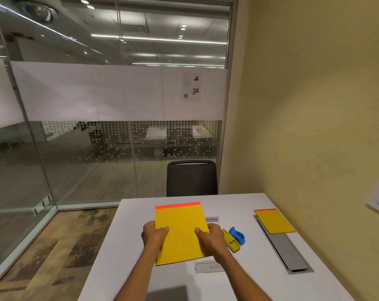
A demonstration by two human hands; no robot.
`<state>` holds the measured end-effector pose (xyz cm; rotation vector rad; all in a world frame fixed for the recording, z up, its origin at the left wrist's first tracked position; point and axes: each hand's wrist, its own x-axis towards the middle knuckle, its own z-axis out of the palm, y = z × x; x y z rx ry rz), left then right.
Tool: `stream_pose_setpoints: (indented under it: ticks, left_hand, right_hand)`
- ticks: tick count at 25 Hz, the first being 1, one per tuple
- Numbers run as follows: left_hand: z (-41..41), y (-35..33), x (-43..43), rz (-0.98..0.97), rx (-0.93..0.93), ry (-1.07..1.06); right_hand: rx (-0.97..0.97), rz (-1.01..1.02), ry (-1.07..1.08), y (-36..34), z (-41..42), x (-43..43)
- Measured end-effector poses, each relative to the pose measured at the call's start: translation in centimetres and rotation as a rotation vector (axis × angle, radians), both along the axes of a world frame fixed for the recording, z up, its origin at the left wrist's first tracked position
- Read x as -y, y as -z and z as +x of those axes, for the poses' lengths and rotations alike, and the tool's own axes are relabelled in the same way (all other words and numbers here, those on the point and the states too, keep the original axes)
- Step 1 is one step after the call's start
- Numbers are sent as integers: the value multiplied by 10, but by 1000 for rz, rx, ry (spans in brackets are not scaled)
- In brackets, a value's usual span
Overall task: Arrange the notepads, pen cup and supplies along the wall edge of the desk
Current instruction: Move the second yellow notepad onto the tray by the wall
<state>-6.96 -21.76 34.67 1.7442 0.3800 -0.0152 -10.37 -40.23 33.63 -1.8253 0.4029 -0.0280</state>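
Both hands, left hand [154, 235] and right hand [210, 237], grip a large yellow notepad [181, 231] by its side edges, thumbs on top, over the white desk [123, 246]; a smaller notepad [274, 221] lies near the wall, beside a yellow stapler [231, 241] and blue tape dispenser [238, 235].

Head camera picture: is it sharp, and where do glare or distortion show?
Head view: the large yellow notepad and both hands, left and right, look sharp; ceiling lights glare on the glass partition; the wide lens bends its frame lines near the left edge.
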Motion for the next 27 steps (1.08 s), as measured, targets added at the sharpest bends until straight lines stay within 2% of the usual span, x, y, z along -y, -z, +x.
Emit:
stream_pose_setpoints:
  ticks: [6,13,20,27]
  left_hand:
    - [-7,14,72,12,1,-29]
    - [-24,50,214,36,-50,-122]
    - [-37,52,367,69,-63,-104]
    - [-24,58,436,39,-49,-66]
  right_hand:
    - [4,-27,-5,12,-3,67]
    - [-18,-16,-79,49,1,211]
    - [-73,-46,-45,63,-12,366]
    - [-91,-9,-19,72,5,436]
